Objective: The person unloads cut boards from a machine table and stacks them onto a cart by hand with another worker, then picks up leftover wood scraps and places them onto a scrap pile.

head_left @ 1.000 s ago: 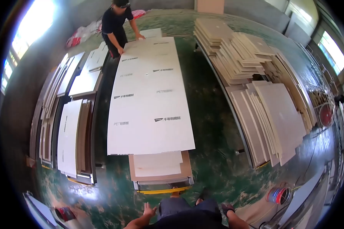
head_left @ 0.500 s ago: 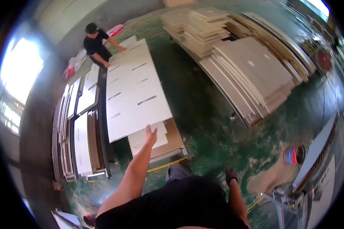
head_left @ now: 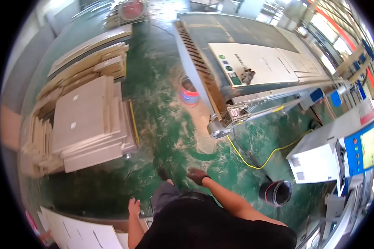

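Observation:
My left hand [head_left: 134,207] hangs low at the bottom left, bare, its fingers loosely bent and apart, holding nothing. Nearest to it is a white panel [head_left: 81,230] with dark printed marks, on a stack at the lower left edge. In front of my body is my right hand [head_left: 198,176], in a dark reddish glove. Its fingers are stretched out over the green floor, with nothing in them. On the machine bed ahead, a white printed board [head_left: 257,62] lies flat, with a crumpled glove-like item [head_left: 248,76] on it.
Stacked brown panels [head_left: 85,112] stand at the left. A red and blue bucket [head_left: 189,93] sits by the machine's slatted edge, amid sawdust. A yellow cable [head_left: 259,167] crosses the floor towards the control cabinet [head_left: 320,159]. Near it stands a black bucket [head_left: 276,193].
My view has swung right, from the white panel stack to the machine. My left hand is no longer over the white panels' end but lower at my side. The co-worker is mostly out of view.

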A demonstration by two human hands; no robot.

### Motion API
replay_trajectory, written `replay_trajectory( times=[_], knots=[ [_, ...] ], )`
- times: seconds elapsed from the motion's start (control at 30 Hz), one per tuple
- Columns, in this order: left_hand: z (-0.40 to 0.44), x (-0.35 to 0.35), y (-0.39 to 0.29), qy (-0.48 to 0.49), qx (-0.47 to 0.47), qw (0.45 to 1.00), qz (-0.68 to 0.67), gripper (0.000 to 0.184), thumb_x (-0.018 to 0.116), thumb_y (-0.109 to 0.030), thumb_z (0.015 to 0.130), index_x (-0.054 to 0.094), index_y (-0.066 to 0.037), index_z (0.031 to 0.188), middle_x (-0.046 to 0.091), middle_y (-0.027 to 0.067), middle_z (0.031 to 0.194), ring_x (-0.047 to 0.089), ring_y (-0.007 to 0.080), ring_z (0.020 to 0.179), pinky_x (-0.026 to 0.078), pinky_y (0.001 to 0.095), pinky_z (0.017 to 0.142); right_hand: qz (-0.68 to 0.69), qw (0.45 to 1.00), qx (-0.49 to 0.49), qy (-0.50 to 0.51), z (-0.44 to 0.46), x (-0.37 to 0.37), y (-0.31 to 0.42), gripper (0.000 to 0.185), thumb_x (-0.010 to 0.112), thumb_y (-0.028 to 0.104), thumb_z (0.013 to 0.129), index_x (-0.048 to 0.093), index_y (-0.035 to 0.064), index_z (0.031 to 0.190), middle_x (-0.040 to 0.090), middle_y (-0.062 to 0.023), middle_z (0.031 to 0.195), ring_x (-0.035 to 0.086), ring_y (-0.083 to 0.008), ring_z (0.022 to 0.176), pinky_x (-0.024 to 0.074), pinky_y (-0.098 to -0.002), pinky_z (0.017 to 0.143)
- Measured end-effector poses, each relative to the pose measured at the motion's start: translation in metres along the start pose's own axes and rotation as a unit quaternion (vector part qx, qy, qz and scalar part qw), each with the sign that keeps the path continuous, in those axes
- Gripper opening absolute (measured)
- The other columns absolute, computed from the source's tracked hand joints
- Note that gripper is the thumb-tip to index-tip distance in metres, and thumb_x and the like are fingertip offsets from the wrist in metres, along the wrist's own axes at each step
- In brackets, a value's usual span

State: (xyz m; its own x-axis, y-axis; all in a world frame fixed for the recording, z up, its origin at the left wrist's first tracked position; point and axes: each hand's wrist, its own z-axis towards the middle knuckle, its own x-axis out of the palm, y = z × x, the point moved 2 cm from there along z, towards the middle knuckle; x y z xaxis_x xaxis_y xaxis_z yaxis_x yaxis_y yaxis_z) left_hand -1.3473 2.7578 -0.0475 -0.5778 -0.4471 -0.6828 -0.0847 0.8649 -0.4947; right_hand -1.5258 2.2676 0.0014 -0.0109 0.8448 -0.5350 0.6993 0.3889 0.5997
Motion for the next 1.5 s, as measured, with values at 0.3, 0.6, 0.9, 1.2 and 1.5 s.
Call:
replay_trajectory(
  times=[0.3, 0.6, 0.9, 1.2, 1.5],
  knots=[
    [0.174, -0.034, -0.178, 0.110, -0.092, 0.937, -0.319, 0.044, 0.069, -0.024, 0.100, 0.063, -0.002, 0.137, 0.067, 0.0024, 0.094, 0.064, 0.0125, 0.073, 0.049, 0.0271, 0.061, 0.042, 0.993, 0.097, 0.046, 0.043, -0.075, 0.025, 0.074, 0.063, 0.058, 0.094, 0.055, 0.0063, 0.146, 0.064, -0.0205, 0.141, 0.060, -0.0392, 0.129, 0.0474, -0.0449, 0.109],
    [0.406, -0.110, -0.378, 0.124, 0.139, 0.953, -0.240, 0.036, 0.068, -0.022, 0.100, 0.067, 0.000, 0.128, 0.072, 0.0040, 0.101, 0.066, 0.0122, 0.082, 0.052, 0.0264, 0.072, 0.136, 0.985, -0.005, -0.105, 0.127, -0.233, 0.200, 0.067, 0.063, 0.054, 0.096, 0.056, 0.0094, 0.146, 0.066, -0.0214, 0.136, 0.063, -0.0385, 0.126, 0.0489, -0.0440, 0.107],
    [0.466, -0.215, -0.731, 0.117, 0.400, 0.873, -0.254, 0.042, 0.070, -0.013, 0.095, 0.062, -0.002, 0.135, 0.066, 0.0036, 0.121, 0.063, 0.0128, 0.104, 0.050, 0.0262, 0.092, 0.201, 0.975, -0.007, -0.098, 0.253, -0.358, 0.208, 0.076, 0.068, 0.058, 0.092, 0.054, 0.0096, 0.149, 0.067, -0.0195, 0.136, 0.064, -0.0330, 0.127, 0.0482, -0.0417, 0.109],
    [0.331, -0.411, -1.078, 0.025, 0.920, 0.384, -0.075, 0.053, 0.068, -0.020, 0.091, 0.055, 0.007, 0.135, 0.060, 0.0161, 0.135, 0.055, 0.0305, 0.130, 0.038, 0.0432, 0.115, 0.189, 0.956, -0.113, -0.192, 0.412, -0.550, 0.282, 0.064, 0.066, 0.051, 0.095, 0.059, 0.0065, 0.141, 0.069, -0.0222, 0.129, 0.067, -0.0362, 0.119, 0.0515, -0.0429, 0.104],
    [0.436, -0.419, -1.211, 0.086, 0.957, 0.257, -0.106, 0.056, 0.070, -0.028, 0.091, 0.053, 0.004, 0.133, 0.059, 0.0152, 0.132, 0.057, 0.0290, 0.122, 0.040, 0.0404, 0.107, 0.066, 0.970, -0.110, -0.206, 0.557, -0.599, 0.323, 0.071, 0.066, 0.051, 0.097, 0.051, 0.0087, 0.153, 0.056, -0.0190, 0.151, 0.053, -0.0340, 0.140, 0.0412, -0.0445, 0.118]
  ],
)
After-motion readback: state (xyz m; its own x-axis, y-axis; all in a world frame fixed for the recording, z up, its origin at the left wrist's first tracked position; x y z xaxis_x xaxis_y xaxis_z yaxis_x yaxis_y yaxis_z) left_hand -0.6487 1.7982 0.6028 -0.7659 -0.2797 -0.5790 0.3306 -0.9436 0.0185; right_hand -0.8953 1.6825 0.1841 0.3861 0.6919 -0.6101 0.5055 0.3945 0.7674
